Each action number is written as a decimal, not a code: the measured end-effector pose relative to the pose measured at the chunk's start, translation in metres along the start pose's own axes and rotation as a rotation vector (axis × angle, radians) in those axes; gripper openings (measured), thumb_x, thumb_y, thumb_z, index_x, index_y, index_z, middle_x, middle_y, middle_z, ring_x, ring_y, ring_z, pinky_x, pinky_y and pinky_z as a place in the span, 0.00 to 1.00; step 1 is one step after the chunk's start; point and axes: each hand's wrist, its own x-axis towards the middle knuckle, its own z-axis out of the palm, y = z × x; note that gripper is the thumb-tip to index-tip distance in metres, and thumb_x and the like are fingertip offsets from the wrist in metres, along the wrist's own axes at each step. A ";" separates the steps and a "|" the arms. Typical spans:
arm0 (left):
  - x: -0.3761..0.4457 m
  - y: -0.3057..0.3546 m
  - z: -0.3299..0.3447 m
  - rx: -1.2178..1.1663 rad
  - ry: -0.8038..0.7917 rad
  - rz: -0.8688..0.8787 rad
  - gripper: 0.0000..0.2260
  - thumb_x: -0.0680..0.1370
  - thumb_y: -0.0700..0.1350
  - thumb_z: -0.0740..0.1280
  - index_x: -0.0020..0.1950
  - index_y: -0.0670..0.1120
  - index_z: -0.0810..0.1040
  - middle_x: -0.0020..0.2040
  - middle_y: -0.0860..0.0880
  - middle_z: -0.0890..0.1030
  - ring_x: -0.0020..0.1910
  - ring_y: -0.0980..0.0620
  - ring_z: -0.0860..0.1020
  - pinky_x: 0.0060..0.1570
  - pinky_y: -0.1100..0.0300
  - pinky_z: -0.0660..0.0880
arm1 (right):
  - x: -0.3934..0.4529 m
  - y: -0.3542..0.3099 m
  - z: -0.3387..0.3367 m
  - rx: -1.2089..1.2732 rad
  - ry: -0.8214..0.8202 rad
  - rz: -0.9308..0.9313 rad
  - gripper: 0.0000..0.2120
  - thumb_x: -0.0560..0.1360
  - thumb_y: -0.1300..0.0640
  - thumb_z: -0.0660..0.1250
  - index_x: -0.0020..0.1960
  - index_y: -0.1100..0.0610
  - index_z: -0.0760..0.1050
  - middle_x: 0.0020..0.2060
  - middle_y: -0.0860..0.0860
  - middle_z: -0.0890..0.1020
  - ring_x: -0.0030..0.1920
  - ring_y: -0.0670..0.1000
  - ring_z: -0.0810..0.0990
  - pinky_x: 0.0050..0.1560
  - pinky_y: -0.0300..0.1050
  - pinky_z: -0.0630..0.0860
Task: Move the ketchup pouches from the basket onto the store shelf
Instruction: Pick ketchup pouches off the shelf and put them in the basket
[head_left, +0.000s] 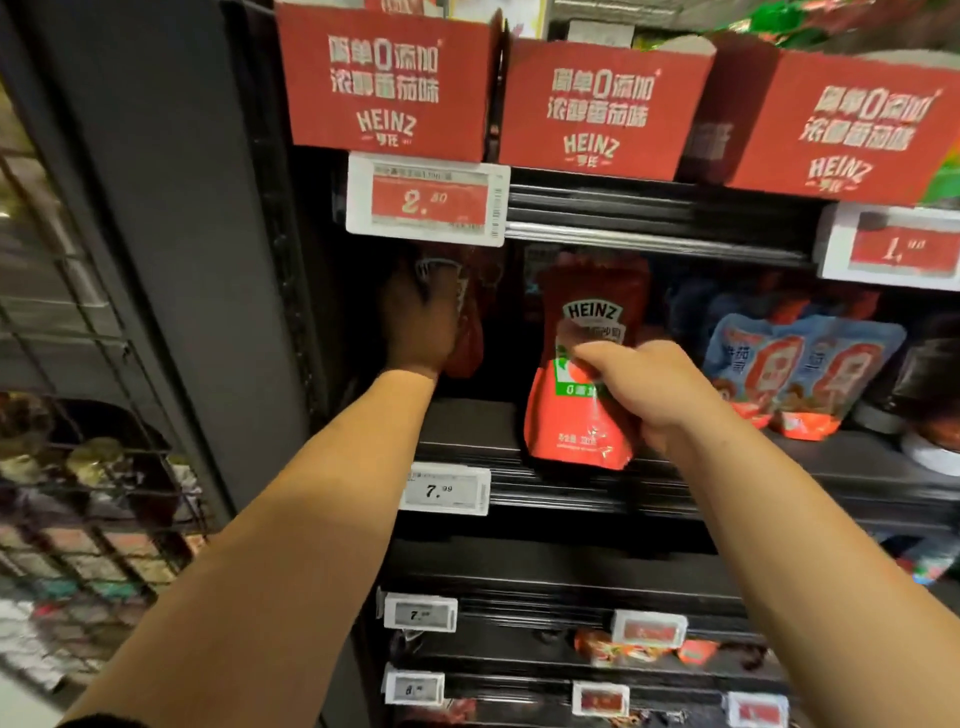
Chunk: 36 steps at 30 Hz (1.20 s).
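I grip one ketchup pouch (582, 374) in my right hand (649, 389) at 3 o'clock, my left hand (415, 327) grasping another pouch (467, 312) deep on the shelf (467, 431) at 9, to stand it upright.

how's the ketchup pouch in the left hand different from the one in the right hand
The left hand holds its ketchup pouch deep in the shelf's shadow, label mostly hidden. The right hand grips its Heinz pouch at the shelf's front edge, upright, well lit, label facing out. Both are red and held at the same shelf level.
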 end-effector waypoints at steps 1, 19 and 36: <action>0.000 -0.005 0.000 0.003 0.005 0.012 0.22 0.78 0.47 0.63 0.69 0.38 0.75 0.67 0.41 0.78 0.65 0.55 0.73 0.62 0.76 0.62 | 0.010 -0.002 0.003 0.004 0.024 -0.013 0.09 0.70 0.52 0.78 0.41 0.56 0.81 0.36 0.52 0.86 0.35 0.51 0.86 0.36 0.46 0.82; -0.002 -0.015 -0.001 0.063 -0.072 -0.062 0.40 0.75 0.52 0.69 0.80 0.42 0.53 0.70 0.48 0.72 0.67 0.55 0.72 0.62 0.73 0.65 | 0.115 0.030 0.053 -0.227 -0.063 -0.441 0.25 0.73 0.46 0.76 0.65 0.55 0.76 0.59 0.51 0.83 0.59 0.48 0.81 0.62 0.43 0.76; -0.027 -0.009 -0.013 0.734 -0.175 0.055 0.46 0.71 0.50 0.76 0.82 0.47 0.52 0.72 0.38 0.62 0.69 0.36 0.68 0.67 0.47 0.71 | 0.122 0.034 0.052 -0.218 -0.101 -0.403 0.29 0.69 0.57 0.80 0.68 0.57 0.75 0.60 0.52 0.82 0.60 0.51 0.81 0.61 0.43 0.75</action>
